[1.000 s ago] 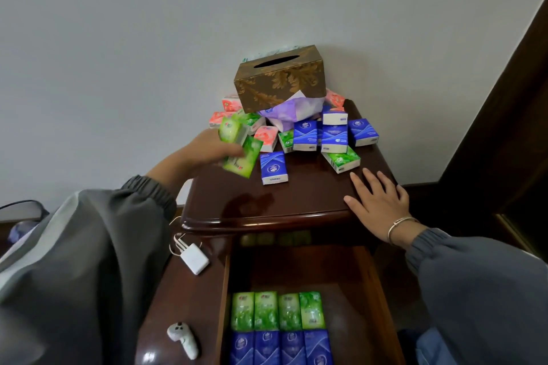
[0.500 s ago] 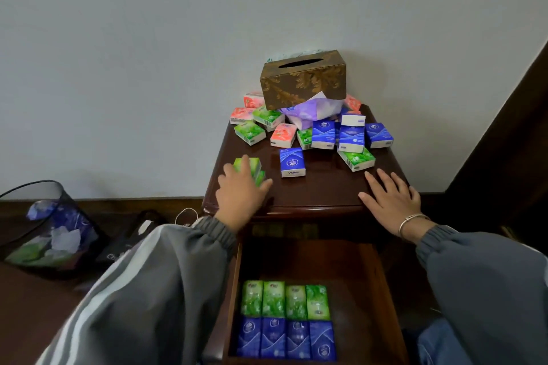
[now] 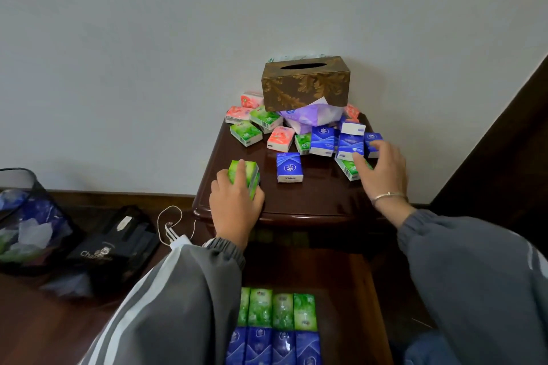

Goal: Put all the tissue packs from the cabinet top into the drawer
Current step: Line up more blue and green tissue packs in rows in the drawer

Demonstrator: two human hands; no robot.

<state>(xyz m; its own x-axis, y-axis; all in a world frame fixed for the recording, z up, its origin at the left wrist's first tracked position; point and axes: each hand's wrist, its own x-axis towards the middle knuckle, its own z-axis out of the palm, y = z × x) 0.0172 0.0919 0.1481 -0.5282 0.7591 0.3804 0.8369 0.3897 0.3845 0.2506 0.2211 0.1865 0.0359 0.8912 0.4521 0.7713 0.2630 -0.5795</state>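
Note:
Several tissue packs in green, blue and pink lie scattered on the dark wooden cabinet top [image 3: 311,198]. My left hand [image 3: 234,201] grips two green packs [image 3: 244,176] near the front left corner. My right hand [image 3: 382,169] lies with spread fingers over a green pack [image 3: 347,167] and touches a blue pack [image 3: 372,141] at the right. A single blue pack [image 3: 289,167] stands between my hands. Below, the open drawer [image 3: 376,305] holds a row of green packs [image 3: 281,311] and a row of blue packs [image 3: 275,347].
A gold-patterned tissue box [image 3: 305,83] sits on a purple soft pack [image 3: 311,117] at the back against the wall. On the floor to the left are a mesh waste bin [image 3: 26,216], a black bag [image 3: 115,246] and a white charger with cord [image 3: 175,234].
My right hand has left the cabinet's front edge and reached forward onto the green and blue packs at the right. My left hand stays near the front left with the green packs.

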